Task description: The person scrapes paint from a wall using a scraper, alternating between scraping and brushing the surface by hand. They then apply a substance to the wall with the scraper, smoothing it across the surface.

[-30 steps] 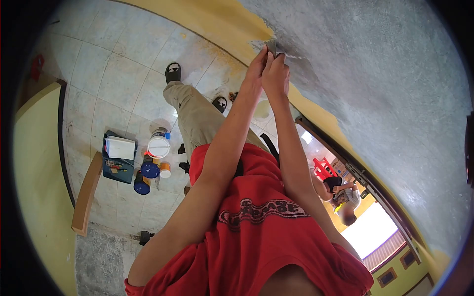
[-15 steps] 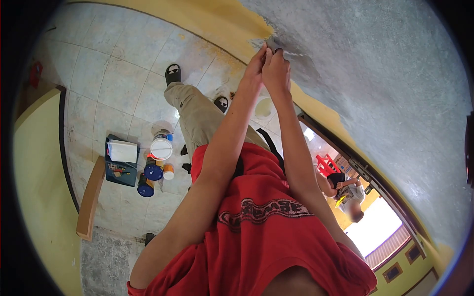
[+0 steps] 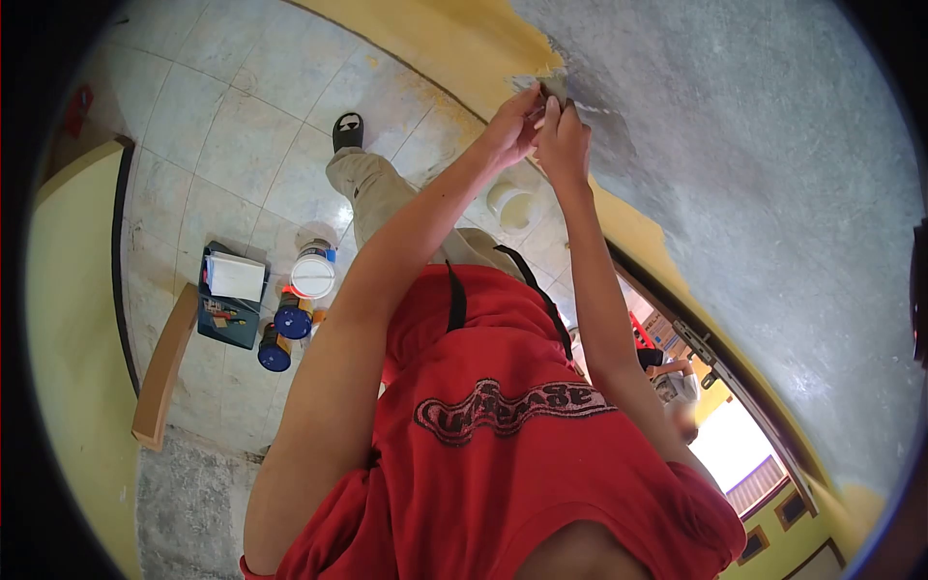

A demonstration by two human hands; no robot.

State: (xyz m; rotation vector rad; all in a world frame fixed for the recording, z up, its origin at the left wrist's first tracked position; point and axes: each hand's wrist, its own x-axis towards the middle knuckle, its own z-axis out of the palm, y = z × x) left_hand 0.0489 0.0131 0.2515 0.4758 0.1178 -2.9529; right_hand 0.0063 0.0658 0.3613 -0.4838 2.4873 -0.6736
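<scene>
A small flat grey tool [image 3: 553,88], like a scraper blade, sits against the wall at the lower edge of the grey area; its handle is hidden by fingers. My right hand [image 3: 564,145] is closed around its near end. My left hand [image 3: 514,126] is beside it, fingers curled, with thumb and fingertips at the tool's left side. The wall [image 3: 735,164] is mostly bare grey, with a ragged border to a yellow painted band [image 3: 464,43] below.
Yellow crumbs lie on the tiled floor [image 3: 242,126] along the wall. A pale tub [image 3: 512,205] stands below my hands. A white-lidded bucket [image 3: 313,275], blue-lidded cans [image 3: 293,322] and an open toolbox [image 3: 229,324] stand at left. Another person [image 3: 677,389] is beyond the doorway.
Both hands have shifted slightly right in view. The left hand's fingers have loosened and spread a little, and more of the grey tool shows between the hands. My body has turned slightly.
</scene>
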